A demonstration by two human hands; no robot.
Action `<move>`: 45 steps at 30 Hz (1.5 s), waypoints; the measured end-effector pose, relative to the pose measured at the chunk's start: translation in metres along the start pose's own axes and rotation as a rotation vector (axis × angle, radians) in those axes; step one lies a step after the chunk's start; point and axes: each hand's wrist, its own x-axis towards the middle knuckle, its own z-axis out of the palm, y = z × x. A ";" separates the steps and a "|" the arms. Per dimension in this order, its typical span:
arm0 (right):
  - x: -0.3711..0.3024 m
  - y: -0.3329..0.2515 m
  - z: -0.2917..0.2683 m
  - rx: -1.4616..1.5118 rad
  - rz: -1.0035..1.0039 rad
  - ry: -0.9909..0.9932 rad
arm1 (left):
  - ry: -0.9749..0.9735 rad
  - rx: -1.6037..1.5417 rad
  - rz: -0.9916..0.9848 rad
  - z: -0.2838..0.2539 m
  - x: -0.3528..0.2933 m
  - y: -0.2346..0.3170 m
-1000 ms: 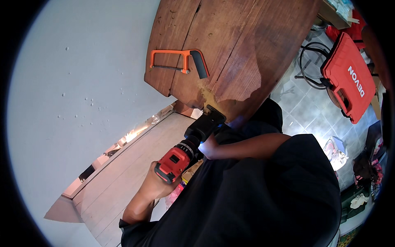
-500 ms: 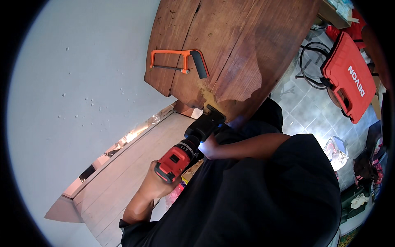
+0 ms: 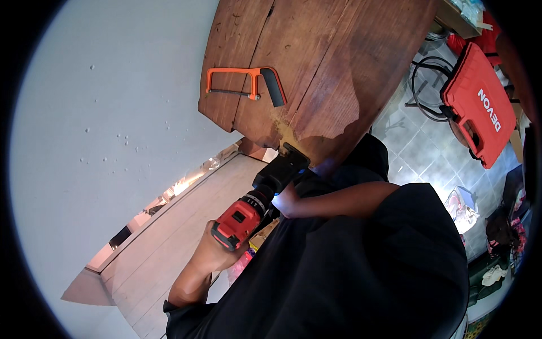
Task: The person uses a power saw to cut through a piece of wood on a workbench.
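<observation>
A red and black cordless drill [image 3: 236, 221] with a black saw attachment [image 3: 281, 169] on its front points up and to the right. My left hand [image 3: 221, 251] is closed around the drill's rear grip, its fingers mostly hidden under the body. Beneath the attachment, my right hand [image 3: 287, 199] grips it from the right side; most of those fingers are out of sight. The attachment's front plate sits against the near edge of the brown wooden tabletop [image 3: 322, 62]. Sawdust [image 3: 287, 133] lies on the wood just beyond it. The blade cannot be made out.
An orange-framed hacksaw [image 3: 253, 76] with a dark handle lies farther up the tabletop. The white wall [image 3: 113, 101] borders the left. On the right, a red tool case [image 3: 480, 107] stands above the tiled floor [image 3: 412, 147], near a round black metal frame [image 3: 420, 85].
</observation>
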 end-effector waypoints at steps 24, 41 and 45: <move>0.003 0.007 0.000 0.005 -0.038 -0.010 | -0.018 -0.076 -0.039 0.001 -0.001 0.000; 0.005 0.010 0.001 0.093 -0.036 -0.024 | 0.006 -0.123 -0.057 0.002 0.000 0.001; 0.005 0.008 0.001 0.107 -0.045 -0.021 | -0.001 -0.081 -0.037 0.001 0.000 0.000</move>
